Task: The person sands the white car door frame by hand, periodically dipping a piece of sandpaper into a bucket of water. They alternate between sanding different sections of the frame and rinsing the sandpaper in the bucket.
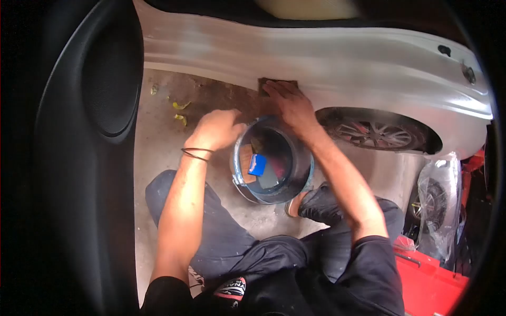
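Observation:
My right hand [292, 105] presses a dark brown sheet of sandpaper [262, 87] flat against the lower edge of a silver car panel [226, 50]. Its fingers lie over the sheet and partly hide it. My left hand [219, 129], with a dark band at the wrist, is curled closed beside the bucket's upper left rim. What it holds, if anything, is hidden. Between my forearms stands a dark bucket [305, 181] with liquid in it. Inside it are a blue block [256, 165], a tan block [245, 158] and something reddish, blurred under the liquid.
A car wheel [374, 135] sits under the panel to the right. The black inner side of an open door [110, 79] borders the left. Yellow scraps [181, 106] lie on the concrete floor [163, 139]. A red case [429, 279] and a plastic-wrapped object [440, 205] stand at the lower right.

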`<state>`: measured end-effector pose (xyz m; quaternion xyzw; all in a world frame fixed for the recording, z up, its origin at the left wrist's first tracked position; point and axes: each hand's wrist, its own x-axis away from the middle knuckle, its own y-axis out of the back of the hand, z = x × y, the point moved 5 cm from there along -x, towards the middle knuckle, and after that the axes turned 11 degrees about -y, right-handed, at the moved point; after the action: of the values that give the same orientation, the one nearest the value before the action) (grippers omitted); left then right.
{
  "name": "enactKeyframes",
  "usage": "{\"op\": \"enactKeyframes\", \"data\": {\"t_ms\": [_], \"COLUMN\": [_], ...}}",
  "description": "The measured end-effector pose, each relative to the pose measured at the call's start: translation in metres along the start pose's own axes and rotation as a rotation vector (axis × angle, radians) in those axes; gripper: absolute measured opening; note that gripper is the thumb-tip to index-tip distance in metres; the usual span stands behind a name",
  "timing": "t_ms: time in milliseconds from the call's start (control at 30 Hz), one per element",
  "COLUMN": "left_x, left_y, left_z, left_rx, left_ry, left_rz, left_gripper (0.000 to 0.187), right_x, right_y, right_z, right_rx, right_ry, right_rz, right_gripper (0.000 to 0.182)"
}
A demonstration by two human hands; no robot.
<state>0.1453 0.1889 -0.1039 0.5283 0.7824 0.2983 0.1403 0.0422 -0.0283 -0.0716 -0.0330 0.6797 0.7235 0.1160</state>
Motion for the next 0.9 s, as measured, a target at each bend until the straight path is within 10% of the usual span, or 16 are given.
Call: {"op": "enactKeyframes", "data": {"t_ms": [233,467,700,900], "left_x": [0.016,0.007,0.011,0.005], "left_y": [0.014,0.006,0.011,0.005], "left_z": [0.004,0.014,0.018,0.012], "left_rx": [-0.013,-0.007,0.047,0.001], "left_ry": [0.030,0.025,0.083,0.085], "left_rz": [-0.042,0.019,-0.002,0.023], "left_gripper": [0.048,0.053,0.055,0.051], "right_x": [0.031,0.001,0.036,0.021], "right_y": [0.134,-0.002,0.157,0.050], "right_z": [-0.041,-0.001,-0.054,-0.028], "right_rx": [0.240,0.062,0.324,0.132], "right_ry": [0.075,-0.006,0.125,0.079], "right_rz": [0.108,-0.024,0.119,-0.013], "right_gripper": [0.051,0.051,0.049,0.043]}}
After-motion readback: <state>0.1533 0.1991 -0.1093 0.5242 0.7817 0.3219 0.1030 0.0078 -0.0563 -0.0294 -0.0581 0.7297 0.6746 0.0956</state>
